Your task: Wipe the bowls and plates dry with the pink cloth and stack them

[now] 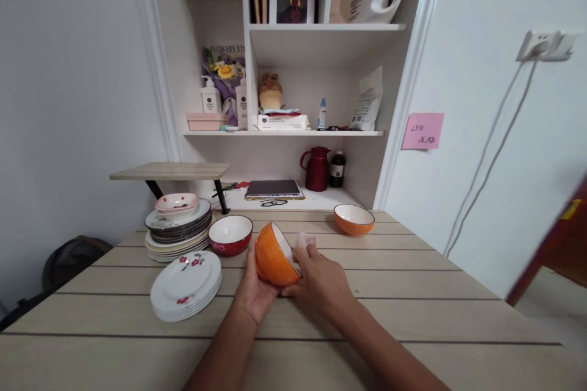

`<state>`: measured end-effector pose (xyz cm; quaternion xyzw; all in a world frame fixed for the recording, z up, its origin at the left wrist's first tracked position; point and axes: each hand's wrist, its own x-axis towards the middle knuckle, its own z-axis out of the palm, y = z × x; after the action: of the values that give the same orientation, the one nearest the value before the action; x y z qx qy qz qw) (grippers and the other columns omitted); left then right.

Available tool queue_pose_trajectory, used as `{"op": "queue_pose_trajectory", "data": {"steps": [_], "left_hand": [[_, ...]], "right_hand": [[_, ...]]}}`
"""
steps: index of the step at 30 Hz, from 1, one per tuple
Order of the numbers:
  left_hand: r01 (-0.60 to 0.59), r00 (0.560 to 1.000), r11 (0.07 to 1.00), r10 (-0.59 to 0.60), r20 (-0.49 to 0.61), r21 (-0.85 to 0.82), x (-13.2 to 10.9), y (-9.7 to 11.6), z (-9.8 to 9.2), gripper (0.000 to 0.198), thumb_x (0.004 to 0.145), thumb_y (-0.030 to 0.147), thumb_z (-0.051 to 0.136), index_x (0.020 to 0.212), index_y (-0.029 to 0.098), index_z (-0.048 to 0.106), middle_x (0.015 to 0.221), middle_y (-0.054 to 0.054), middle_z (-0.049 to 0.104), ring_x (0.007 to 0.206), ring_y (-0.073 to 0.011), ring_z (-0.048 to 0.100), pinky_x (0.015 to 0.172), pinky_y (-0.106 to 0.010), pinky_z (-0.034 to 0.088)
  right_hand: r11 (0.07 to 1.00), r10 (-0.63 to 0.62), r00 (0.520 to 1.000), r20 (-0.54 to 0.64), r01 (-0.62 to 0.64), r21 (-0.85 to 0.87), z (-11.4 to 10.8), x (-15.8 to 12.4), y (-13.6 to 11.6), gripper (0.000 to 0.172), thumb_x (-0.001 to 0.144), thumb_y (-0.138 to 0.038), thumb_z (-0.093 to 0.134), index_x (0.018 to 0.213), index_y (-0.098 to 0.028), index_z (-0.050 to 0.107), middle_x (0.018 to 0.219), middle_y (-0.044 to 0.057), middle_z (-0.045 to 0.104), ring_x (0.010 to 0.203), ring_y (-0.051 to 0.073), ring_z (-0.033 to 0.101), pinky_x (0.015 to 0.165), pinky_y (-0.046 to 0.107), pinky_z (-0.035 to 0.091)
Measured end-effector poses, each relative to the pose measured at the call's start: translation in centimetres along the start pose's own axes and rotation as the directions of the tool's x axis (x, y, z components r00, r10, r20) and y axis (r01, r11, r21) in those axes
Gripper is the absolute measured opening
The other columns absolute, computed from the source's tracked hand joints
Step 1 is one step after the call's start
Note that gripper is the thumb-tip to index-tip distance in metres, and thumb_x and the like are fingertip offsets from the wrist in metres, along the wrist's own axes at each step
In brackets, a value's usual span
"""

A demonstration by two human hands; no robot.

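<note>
An orange bowl [271, 256] with a white inside is tilted on its side above the table, its opening turned to the right. My left hand [253, 293] cups it from the left and below, fingers wrapped round the outside. At its right rim, my right hand [323, 275] is closed on a pale pinkish cloth or tissue [306, 239], which sticks up past the fingers. The right thumb reaches under the bowl's lower rim. Just left of the held bowl stands a red bowl [232, 243]. Farther back on the right is a second orange bowl [355, 221], upright.
White flowered plates [186, 284] are stacked at the left front. Behind them rises a taller plate stack [178, 233] topped by a pink-rimmed dish [177, 201], beside a small wooden stand [169, 171]. A red jug [317, 169] and a laptop [273, 188] lie toward the back shelf.
</note>
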<state>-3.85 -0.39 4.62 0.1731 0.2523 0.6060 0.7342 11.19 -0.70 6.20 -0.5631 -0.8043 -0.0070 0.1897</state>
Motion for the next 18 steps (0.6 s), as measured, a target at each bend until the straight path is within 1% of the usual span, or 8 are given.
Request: {"op": "queue_pose_trajectory", "data": {"steps": [4,7,9,12,14,15,17,18], "left_hand": [[-0.08,0.993,0.995,0.075,-0.096,-0.051,0.2,0.7,-0.5,0.055,0.089,0.058,0.053,0.129,0.022,0.057,0.113,-0.012,0.072,0.095,-0.0298,0.07,0.083,-0.054,0.057],[-0.125,0.981,0.985,0.105,-0.163,-0.119,0.3,1.1,-0.7,0.053,0.087,0.059,0.056,0.13,0.026,0.056,0.118,-0.012,0.069,0.101,-0.0321,0.068,0.084,-0.059,0.055],[-0.132,0.981,0.981,0.108,-0.162,-0.145,0.3,1.1,-0.7,0.053,0.086,0.059,0.057,0.129,0.028,0.056,0.121,-0.013,0.067,0.106,-0.0343,0.066,0.083,-0.061,0.055],[-0.122,0.986,0.981,0.103,-0.13,-0.153,0.1,0.9,-0.6,0.051,0.086,0.056,0.058,0.129,0.028,0.056,0.122,-0.013,0.066,0.108,-0.0349,0.065,0.084,-0.061,0.054],[-0.108,0.99,0.983,0.092,-0.111,-0.146,0.0,0.7,-0.6,0.05,0.086,0.055,0.058,0.128,0.028,0.057,0.122,-0.012,0.066,0.107,-0.0345,0.065,0.084,-0.061,0.054],[-0.1,0.991,0.985,0.085,-0.104,-0.144,-0.1,0.6,-0.6,0.05,0.086,0.055,0.059,0.128,0.029,0.057,0.122,-0.012,0.066,0.106,-0.0344,0.065,0.084,-0.062,0.054],[-0.091,0.993,0.986,0.079,-0.089,-0.14,-0.2,0.5,-0.6,0.05,0.086,0.055,0.059,0.129,0.029,0.056,0.122,-0.011,0.066,0.105,-0.034,0.065,0.084,-0.061,0.054],[-0.087,0.994,0.986,0.076,-0.079,-0.14,-0.1,0.4,-0.6,0.051,0.086,0.054,0.059,0.13,0.029,0.056,0.122,-0.011,0.066,0.104,-0.0335,0.066,0.084,-0.061,0.054]], "right_hand": [[0.995,0.099,0.994,-0.046,-0.098,0.011,-0.6,0.3,1.2,0.05,0.073,-0.045,0.077,0.114,-0.025,0.055,0.112,0.009,0.061,0.084,0.027,0.067,0.062,0.033,0.046],[0.992,0.112,0.99,-0.089,-0.106,0.072,-0.8,0.8,3.2,0.076,0.069,-0.037,0.08,0.136,-0.03,0.044,0.13,0.012,0.054,0.112,0.034,0.06,0.085,0.045,0.048],[0.973,0.082,0.996,-0.037,-0.072,0.221,-0.5,1.1,4.6,0.088,0.067,-0.034,0.081,0.143,-0.033,0.037,0.145,0.012,0.045,0.124,0.034,0.053,0.095,0.05,0.044],[0.87,0.07,0.997,-0.013,-0.055,0.491,-0.2,1.5,5.9,0.066,0.079,-0.031,0.068,0.141,-0.03,0.044,0.141,0.01,0.051,0.115,0.027,0.061,0.094,0.045,0.048],[0.811,0.136,0.979,-0.149,-0.023,0.585,-0.3,1.7,5.9,0.045,0.087,-0.032,0.058,0.131,-0.025,0.054,0.133,0.011,0.058,0.104,0.025,0.065,0.091,0.043,0.05],[0.803,0.171,0.952,-0.254,0.015,0.596,-0.5,1.6,5.7,0.037,0.09,-0.033,0.055,0.125,-0.023,0.059,0.13,0.012,0.058,0.103,0.025,0.065,0.091,0.043,0.05],[0.806,0.173,0.884,-0.434,0.127,0.578,-1.1,1.4,4.9,0.03,0.092,-0.035,0.053,0.117,-0.022,0.064,0.13,0.013,0.058,0.109,0.026,0.062,0.094,0.043,0.049],[0.801,0.137,0.867,-0.48,0.188,0.569,-1.4,1.2,4.2,0.029,0.093,-0.036,0.052,0.115,-0.022,0.066,0.13,0.013,0.058,0.111,0.026,0.06,0.094,0.042,0.049]]}}
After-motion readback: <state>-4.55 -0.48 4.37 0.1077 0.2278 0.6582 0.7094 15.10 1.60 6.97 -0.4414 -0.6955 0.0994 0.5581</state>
